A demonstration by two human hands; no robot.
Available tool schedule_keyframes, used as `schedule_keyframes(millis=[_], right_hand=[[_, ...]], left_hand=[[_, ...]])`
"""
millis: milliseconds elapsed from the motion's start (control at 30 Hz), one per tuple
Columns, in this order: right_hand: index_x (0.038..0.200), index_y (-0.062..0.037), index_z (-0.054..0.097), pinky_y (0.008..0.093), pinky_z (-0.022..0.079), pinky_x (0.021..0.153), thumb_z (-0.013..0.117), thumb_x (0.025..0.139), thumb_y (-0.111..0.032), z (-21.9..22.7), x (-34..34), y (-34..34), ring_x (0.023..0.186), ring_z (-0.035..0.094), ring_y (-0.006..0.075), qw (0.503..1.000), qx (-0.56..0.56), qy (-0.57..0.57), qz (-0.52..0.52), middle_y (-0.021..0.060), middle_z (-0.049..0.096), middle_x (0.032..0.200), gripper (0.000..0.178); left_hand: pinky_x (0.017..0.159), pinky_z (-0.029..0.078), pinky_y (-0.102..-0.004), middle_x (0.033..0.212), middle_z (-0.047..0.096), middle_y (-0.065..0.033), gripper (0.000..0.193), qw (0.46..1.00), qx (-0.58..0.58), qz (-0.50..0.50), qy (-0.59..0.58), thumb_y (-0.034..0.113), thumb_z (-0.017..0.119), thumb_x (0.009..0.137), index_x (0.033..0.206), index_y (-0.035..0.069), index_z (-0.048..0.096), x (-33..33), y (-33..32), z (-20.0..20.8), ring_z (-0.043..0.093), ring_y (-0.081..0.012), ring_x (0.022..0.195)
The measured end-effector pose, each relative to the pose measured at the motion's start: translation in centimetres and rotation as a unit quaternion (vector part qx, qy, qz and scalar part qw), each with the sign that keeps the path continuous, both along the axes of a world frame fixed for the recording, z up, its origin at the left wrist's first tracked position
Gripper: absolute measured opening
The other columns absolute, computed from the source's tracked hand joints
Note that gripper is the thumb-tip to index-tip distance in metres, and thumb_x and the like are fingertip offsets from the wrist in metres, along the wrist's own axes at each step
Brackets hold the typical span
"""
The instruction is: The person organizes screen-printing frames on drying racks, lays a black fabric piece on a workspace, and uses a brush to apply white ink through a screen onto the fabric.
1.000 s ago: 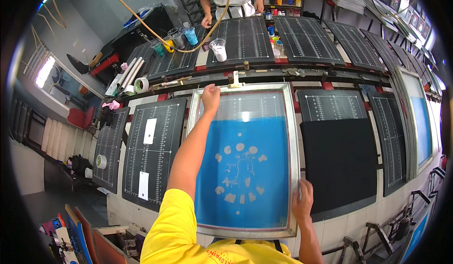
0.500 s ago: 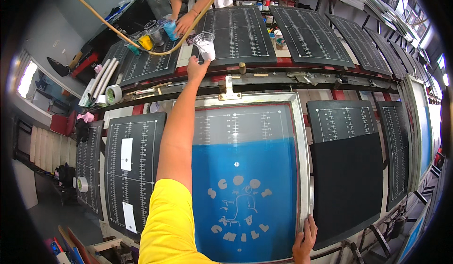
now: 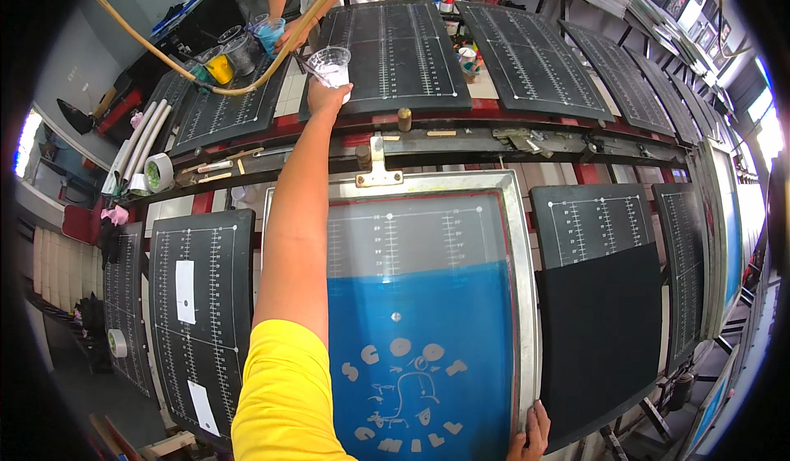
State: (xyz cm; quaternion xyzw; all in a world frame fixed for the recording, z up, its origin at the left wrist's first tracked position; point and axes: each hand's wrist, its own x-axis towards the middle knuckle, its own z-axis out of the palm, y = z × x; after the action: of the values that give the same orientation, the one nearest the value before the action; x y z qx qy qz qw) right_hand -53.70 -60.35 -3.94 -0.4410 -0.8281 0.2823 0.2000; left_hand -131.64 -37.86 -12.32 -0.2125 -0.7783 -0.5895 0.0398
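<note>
My left arm stretches to the far side of the bench. There my left hand point(image 3: 327, 99) is closed round a clear plastic cup point(image 3: 331, 56) holding white ink, with a thin dark stick leaning in it. At the lower right, my right hand point(image 3: 532, 433) rests on the metal edge of a screen printing frame point(image 3: 527, 329), its fingers laid along the outer side. The frame's blue-coated mesh point(image 3: 461, 313) carries a scooter drawing ringed by letters. My left forearm hides part of the frame's left side. A hinge clamp point(image 3: 379, 173) holds the frame's far edge.
A black cloth point(image 3: 601, 337) covers the board on the right. Another board point(image 3: 202, 239) with two white paper pieces lies on the left. At the far left, a co-worker's hand point(image 3: 288, 33) is by a cup of blue ink point(image 3: 268, 31). A curved tan hose point(image 3: 164, 29) hangs across there.
My left hand has closed further round the cup of white ink, which appears slightly tilted. The view has shifted a little. My right hand remains on the frame's edge.
</note>
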Motion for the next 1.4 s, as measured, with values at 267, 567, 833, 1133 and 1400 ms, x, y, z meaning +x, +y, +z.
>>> schedule_keyframes(millis=[267,567,833,1133,1400], right_hand=[[0.130,0.0089,0.055,0.0459,0.036,0.108,0.044,0.098,-0.015,0.6,-0.6,-0.9,0.129,0.047,0.0418,1.000,-0.008,-0.005,-0.022,0.0251,0.051,0.139,0.041],[0.124,0.0110,0.056,0.0487,0.040,0.104,0.049,0.093,-0.008,-1.9,0.6,-0.4,0.121,0.051,0.0438,0.998,0.048,0.045,0.005,0.0260,0.053,0.135,0.037],[0.124,0.0081,0.057,0.0451,0.039,0.105,0.048,0.095,-0.008,-1.2,1.1,-1.1,0.123,0.051,0.0395,0.996,0.049,0.073,-0.009,0.0241,0.053,0.136,0.035],[0.121,0.0054,0.058,0.0433,0.039,0.105,0.049,0.094,-0.006,-1.6,2.9,-2.0,0.120,0.052,0.0357,0.977,0.064,0.203,-0.005,0.0209,0.057,0.128,0.030],[0.119,-0.0058,0.063,0.0352,0.051,0.068,0.074,0.078,-0.012,13.7,2.0,-8.0,0.079,0.063,0.0246,0.936,-0.026,0.216,0.277,0.0098,0.062,0.089,0.044]], left_hand=[[0.087,0.050,-0.0436,0.106,0.069,-0.0209,0.053,0.993,-0.028,-0.037,0.107,0.026,0.084,0.068,0.109,0.001,0.062,8.8,-0.5,3.8,0.066,-0.0382,0.101],[0.082,0.053,-0.0404,0.102,0.070,-0.0202,0.050,0.953,0.090,-0.191,0.218,0.021,0.084,0.071,0.111,-0.002,0.063,19.8,-6.4,7.7,0.068,-0.0338,0.096],[0.092,0.050,-0.0333,0.117,0.066,-0.0107,0.045,0.942,0.136,-0.305,0.011,0.011,0.077,0.081,0.120,-0.003,0.061,34.8,-21.7,13.8,0.061,-0.0160,0.109],[0.090,0.051,-0.0336,0.114,0.063,-0.0097,0.059,0.961,0.095,-0.242,-0.093,0.013,0.082,0.072,0.122,0.000,0.054,50.7,-39.2,12.3,0.062,-0.0180,0.102],[0.088,0.052,-0.0348,0.109,0.064,-0.0120,0.064,0.968,0.009,-0.250,-0.018,0.017,0.087,0.065,0.119,0.003,0.056,60.9,-45.3,13.4,0.064,-0.0244,0.101]])
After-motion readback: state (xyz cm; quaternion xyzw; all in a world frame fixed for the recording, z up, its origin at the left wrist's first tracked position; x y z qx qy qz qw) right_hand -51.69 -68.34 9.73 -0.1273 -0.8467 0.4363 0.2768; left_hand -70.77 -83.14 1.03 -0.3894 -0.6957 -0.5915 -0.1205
